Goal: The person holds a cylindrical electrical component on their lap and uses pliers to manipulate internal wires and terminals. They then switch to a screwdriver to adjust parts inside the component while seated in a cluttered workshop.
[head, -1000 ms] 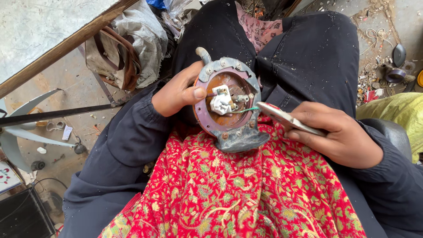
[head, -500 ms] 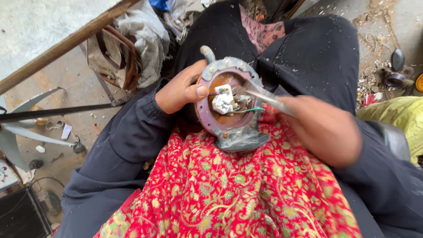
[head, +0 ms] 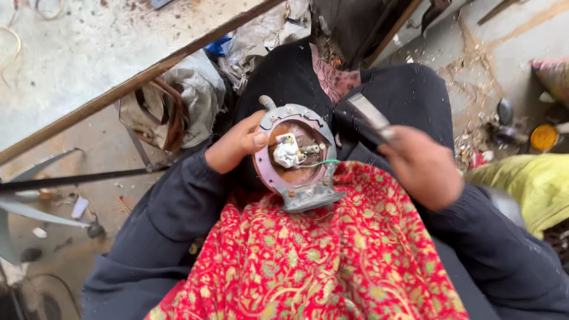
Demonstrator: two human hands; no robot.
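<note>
**Tool drawn off the round part**

The round metal part (head: 294, 157) is held upright over the lap, at the centre of the head view, its foot resting on the red patterned cloth (head: 308, 261). It is gripped at its nine o'clock rim by the left hand (head: 237, 142), thumb pressed onto the face, fingers wrapped behind.

A change is seen here. Half a second ago the tool's tip was laid against the white piece (head: 287, 149) in the middle of the part; now the tool (head: 370, 121) has been pulled clear and is carried up toward two o'clock, well apart from the rim. It is clasped in the right hand (head: 424, 166), which is blurred; the fist is closed round the handle, though the finger placement cannot be made out.

So the centre is left exposed: the white piece, a small metal fitting beside it at three o'clock, and a green wire (head: 320, 162) trailing toward the rim at four o'clock. Contact between tool and part is judged to be broken for now; whether anything inside was loosened cannot be told.

Around the lap, a wooden bar (head: 127, 86) is seen at ten o'clock, a grey bag (head: 198, 89) just under it, yellow-green cloth (head: 527, 186) at three o'clock, and a small orange tin (head: 543, 137) beyond it on the floor.
</note>
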